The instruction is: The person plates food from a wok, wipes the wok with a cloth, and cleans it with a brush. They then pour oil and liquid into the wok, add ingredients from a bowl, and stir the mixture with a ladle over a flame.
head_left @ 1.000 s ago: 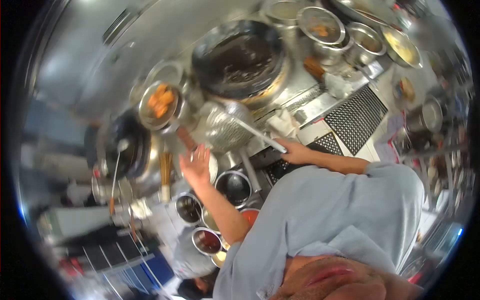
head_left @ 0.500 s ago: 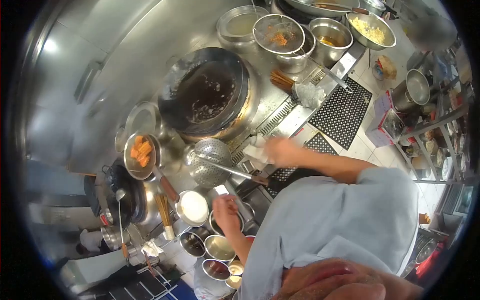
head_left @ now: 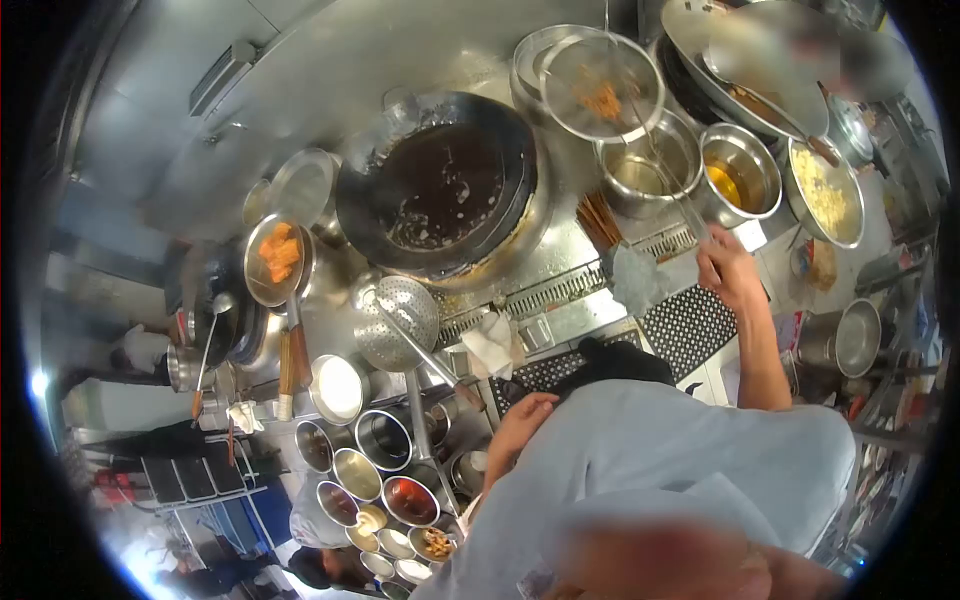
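Observation:
My right hand (head_left: 733,268) is wrapped round the handle of a fine mesh strainer (head_left: 580,70), held above a steel pot (head_left: 622,180). Brown-orange bits (head_left: 602,101) lie in its mesh. My left hand (head_left: 520,425) is low by my waist, fingers loosely extended and nothing visible in them. Close to it are the wooden handle end of a perforated ladle (head_left: 397,325) and a folded cloth (head_left: 492,345). A large black wok (head_left: 520,190) with dark liquid sits on the stove ahead. Left of it, orange fried pieces (head_left: 279,252) rest in a round strainer.
A steel pot of yellow oil (head_left: 741,183) and a bowl of pale yellow bits (head_left: 825,195) stand at the right. Several sauce containers (head_left: 410,500) are at lower left. Black perforated mats (head_left: 690,325) cover the floor. A bamboo brush (head_left: 598,220) lies near the stove edge.
My right hand has moved from the cloth to the strainer handle, and the strainer is raised off its pot. My left hand has drawn back towards my waist. The view has shifted.

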### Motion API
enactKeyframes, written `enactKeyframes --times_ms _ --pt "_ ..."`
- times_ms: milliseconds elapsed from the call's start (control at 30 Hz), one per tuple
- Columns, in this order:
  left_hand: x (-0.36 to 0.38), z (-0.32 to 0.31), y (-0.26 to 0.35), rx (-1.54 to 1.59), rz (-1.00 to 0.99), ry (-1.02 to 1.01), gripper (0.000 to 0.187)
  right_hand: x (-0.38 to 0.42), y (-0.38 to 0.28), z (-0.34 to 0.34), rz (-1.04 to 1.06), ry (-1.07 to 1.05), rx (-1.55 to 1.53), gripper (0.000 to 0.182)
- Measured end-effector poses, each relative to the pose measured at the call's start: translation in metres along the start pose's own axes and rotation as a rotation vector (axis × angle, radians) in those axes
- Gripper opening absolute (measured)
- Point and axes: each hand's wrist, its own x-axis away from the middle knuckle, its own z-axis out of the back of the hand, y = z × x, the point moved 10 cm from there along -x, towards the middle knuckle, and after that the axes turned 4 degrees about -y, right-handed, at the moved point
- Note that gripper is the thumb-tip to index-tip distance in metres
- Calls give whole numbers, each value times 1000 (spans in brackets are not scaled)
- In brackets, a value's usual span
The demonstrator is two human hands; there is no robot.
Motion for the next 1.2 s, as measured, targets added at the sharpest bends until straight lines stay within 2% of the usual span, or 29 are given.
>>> enactKeyframes --times_ms 67,100,133,167,200,267,300,367,400,467,500,533,567,633,667,700,767,800,833,867,900,933,967,1000,1033,1067,1100,1167,1200 --pt "-6 -10 -8 17 30 45 27 -70 -56 -19 101 -67 287 48" --pt "-7 -15 -9 29 23 63 27 -105 -84 -39 157 -47 338 47" --pt "-6 -18 -14 81 44 112 27 -142 -112 -69 162 -144 527 45" --pt "-3 -20 -20 134 65 168 28 -187 -134 -88 235 -98 725 41" --pt "0 -21 -29 148 61 203 28 -247 -158 -117 743 -72 1221 41" --pt "11 -14 -58 55 99 317 31 -301 -163 -182 808 -78 1601 35" --pt "19 -14 -72 67 105 344 31 -320 -158 -199 815 -109 1589 35" --pt "45 -6 -96 -118 156 544 35 -348 -131 -231 816 -168 1856 27" --pt "57 -15 -102 -108 162 564 35 -348 -133 -245 827 -192 1848 27" --pt "94 -20 -130 -145 441 715 38 -357 -125 -254 626 -256 1976 27" --pt "97 -20 -149 -137 442 720 38 -358 -120 -256 632 -265 1977 27" --pt "130 -6 -175 -143 434 693 38 -361 -118 -249 688 -210 1921 27" --pt "203 39 -210 -152 423 664 37 -360 -122 -241 742 -148 1863 28" --pt "391 166 -274 -188 399 595 37 -351 -134 -228 734 -155 1892 28" --pt "465 215 -286 -213 396 552 37 -342 -133 -216 717 -168 1918 29" --pt "497 236 -287 -238 389 506 36 -330 -133 -205 694 -149 1921 29" --pt "508 247 -293 -287 377 400 36 -288 -152 -173 771 6 1593 40" --pt "498 255 -307 -300 368 352 36 -238 -152 -152 843 35 1437 45" --pt "480 249 -330 -302 354 316 36 -221 -139 -116 865 112 1390 45" --pt "454 233 -360 -293 331 301 36 -198 -119 -67 1070 184 1227 41" --pt "421 208 -396 -274 306 297 36 -132 -94 -62 367 33 959 36" --pt "383 177 -424 -253 287 294 35 -100 -63 -32 456 -10 633 31" --pt "333 146 -444 -232 261 294 35 -71 -29 6 458 35 331 31" --pt "279 113 -453 -205 236 301 35 -41 -1 26 419 21 462 31" --pt "233 80 -455 -172 217 315 35 8 26 23 139 109 -60 30" --pt "194 58 -450 -141 199 334 35 27 26 26 317 -40 548 27" --pt "168 48 -441 -115 184 351 35 30 64 52 47 -103 -262 16" --pt "151 63 -428 -81 146 375 35 28 81 77 -20 -114 -306 13" --pt "151 71 -431 -63 118 385 35 32 85 72 -62 -158 -461 21"
